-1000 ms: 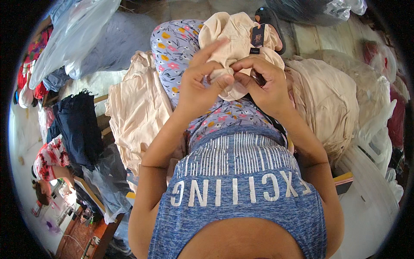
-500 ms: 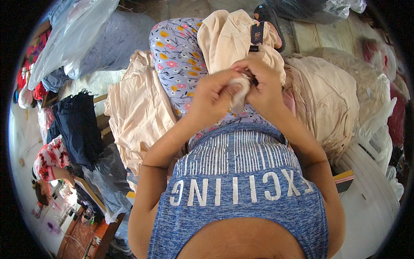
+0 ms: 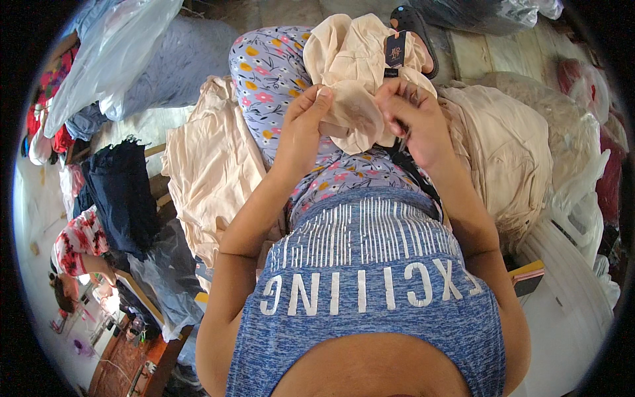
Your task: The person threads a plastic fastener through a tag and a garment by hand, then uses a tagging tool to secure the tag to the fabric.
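Note:
A cream garment lies over my lap, a dark hang tag on its far right part. My left hand pinches the left edge of a loose, rounded end of this garment between thumb and fingers. At that end's right edge, my right hand is closed with its fingertips on the cloth. A small dark metallic tool shows under the right fingers; most of it is hidden, so its kind cannot be made out. Between my hands the cloth is spread open.
Cream garments lie in piles at my left and right. Clear plastic bags stand farther right. Dark cloth hangs at the left. Another person sits at a wooden table at the lower left.
My hands have moved apart from being close together over bunched cloth. The garment end is now spread between them, and the small dark tool shows below my right hand.

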`<move>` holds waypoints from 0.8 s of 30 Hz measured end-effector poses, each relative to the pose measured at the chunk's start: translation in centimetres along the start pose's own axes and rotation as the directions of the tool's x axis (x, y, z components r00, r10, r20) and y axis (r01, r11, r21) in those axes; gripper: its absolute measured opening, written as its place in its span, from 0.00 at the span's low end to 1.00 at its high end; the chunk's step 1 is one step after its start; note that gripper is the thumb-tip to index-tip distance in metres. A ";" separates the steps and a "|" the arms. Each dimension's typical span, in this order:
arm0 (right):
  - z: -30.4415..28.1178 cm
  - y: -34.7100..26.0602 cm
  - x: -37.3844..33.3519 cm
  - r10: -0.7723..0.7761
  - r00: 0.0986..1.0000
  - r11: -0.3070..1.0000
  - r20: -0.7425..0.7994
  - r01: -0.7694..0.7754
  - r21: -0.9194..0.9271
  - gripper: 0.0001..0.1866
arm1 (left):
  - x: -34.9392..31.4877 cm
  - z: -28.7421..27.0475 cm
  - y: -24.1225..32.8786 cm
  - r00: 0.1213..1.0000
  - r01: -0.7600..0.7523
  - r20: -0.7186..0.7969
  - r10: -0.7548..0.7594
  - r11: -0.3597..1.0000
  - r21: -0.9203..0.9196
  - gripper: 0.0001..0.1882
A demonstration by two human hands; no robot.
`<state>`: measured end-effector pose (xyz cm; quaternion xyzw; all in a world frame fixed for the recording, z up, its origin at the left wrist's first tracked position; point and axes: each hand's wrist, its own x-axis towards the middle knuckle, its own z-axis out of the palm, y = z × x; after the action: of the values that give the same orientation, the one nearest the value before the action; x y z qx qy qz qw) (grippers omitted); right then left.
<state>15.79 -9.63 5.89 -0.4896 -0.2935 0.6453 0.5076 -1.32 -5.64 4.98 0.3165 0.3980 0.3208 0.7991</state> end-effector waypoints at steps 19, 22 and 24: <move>1.1 2.0 0.4 -0.090 0.996 0.926 0.022 0.091 -0.367 0.09 | 0.3 -0.5 -0.9 0.995 0.026 0.097 -0.016 0.994 -0.102 0.16; 0.9 2.5 0.4 -0.096 0.995 0.926 0.017 0.096 -0.364 0.09 | 0.2 -0.7 -1.1 0.996 0.068 0.055 -0.068 0.998 0.002 0.13; 1.0 2.7 0.4 -0.114 0.993 0.918 0.013 0.111 -0.380 0.09 | 0.4 -0.8 -1.2 0.992 0.117 0.042 -0.115 0.992 -0.039 0.11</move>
<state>13.86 -9.97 3.77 -0.5638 -0.4383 0.5438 0.4408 -1.50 -5.89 3.48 0.2826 0.3928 0.2757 0.8305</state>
